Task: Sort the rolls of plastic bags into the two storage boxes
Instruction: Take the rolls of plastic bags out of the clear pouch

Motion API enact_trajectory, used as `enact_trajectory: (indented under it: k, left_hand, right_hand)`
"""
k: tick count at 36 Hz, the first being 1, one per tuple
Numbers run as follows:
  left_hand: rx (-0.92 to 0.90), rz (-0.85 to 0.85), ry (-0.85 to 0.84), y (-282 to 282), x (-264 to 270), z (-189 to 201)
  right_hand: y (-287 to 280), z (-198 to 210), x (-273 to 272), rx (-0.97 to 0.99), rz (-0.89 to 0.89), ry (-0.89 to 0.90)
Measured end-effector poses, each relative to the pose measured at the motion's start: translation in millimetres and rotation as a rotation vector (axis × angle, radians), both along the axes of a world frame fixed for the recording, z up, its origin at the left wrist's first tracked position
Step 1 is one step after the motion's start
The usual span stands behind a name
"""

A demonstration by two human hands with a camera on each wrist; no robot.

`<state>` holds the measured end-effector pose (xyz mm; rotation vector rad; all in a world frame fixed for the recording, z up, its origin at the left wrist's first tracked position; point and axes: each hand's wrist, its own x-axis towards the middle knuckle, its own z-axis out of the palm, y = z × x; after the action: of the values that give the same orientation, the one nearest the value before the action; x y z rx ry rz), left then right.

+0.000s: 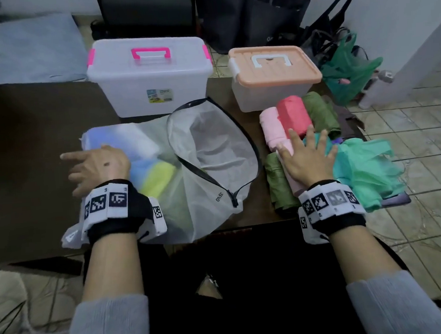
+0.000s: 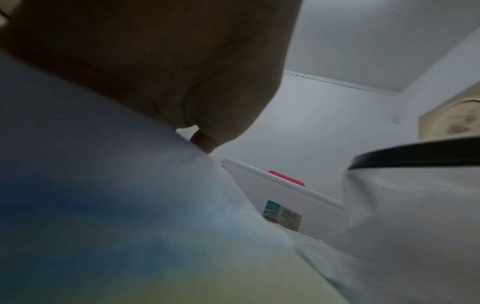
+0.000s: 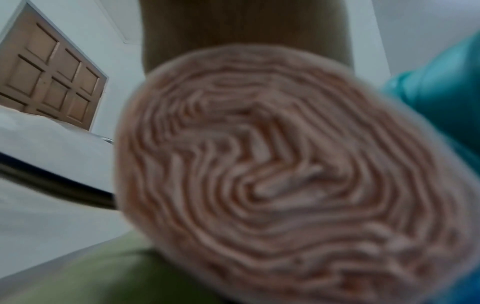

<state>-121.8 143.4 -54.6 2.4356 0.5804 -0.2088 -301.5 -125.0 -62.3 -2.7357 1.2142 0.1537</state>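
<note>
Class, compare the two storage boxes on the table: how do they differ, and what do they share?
The pink-handled box is larger and taller; the peach-lidded box is smaller and lower. The pink-handled box has a clear lid with pink handle and clips; the peach-lidded box has a peach lid with white handle and clips. Both are translucent and have their lids on.

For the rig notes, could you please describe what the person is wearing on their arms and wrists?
Both forearms end in pale grey ribbed sleeves pushed up toward the elbows. Each wrist carries a black fabric band with a white strip of square black-and-white coded markers. The left hand and right hand are bare, without gloves.
</note>
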Motion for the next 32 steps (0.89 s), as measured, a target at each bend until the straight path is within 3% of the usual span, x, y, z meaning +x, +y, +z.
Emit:
enact_trajectory:
  k: [6, 10, 17, 27, 32]
  left_hand:
    - [-0.062, -0.086, 0.046, 10, 2, 3]
    - [-0.112, -0.066, -0.057, 3, -7, 13]
    - [-0.363, -0.137, -0.328, -15, -12, 27]
    - [-0.617, -0.206, -0.547, -62, -19, 84]
    - [-0.74, -0.253, -0.574, -84, -26, 102]
  right_hand:
    - [1, -2, 1, -0.011, 0.0, 0.008]
    - [2, -2, 3, -0.012, -0.006, 0.005]
    - [3, -2, 4, -0.009, -0.019, 0.02]
    - [3, -1, 3, -0.011, -0.022, 0.02]
    - [3, -3, 3, -0.022, -0.021, 0.006]
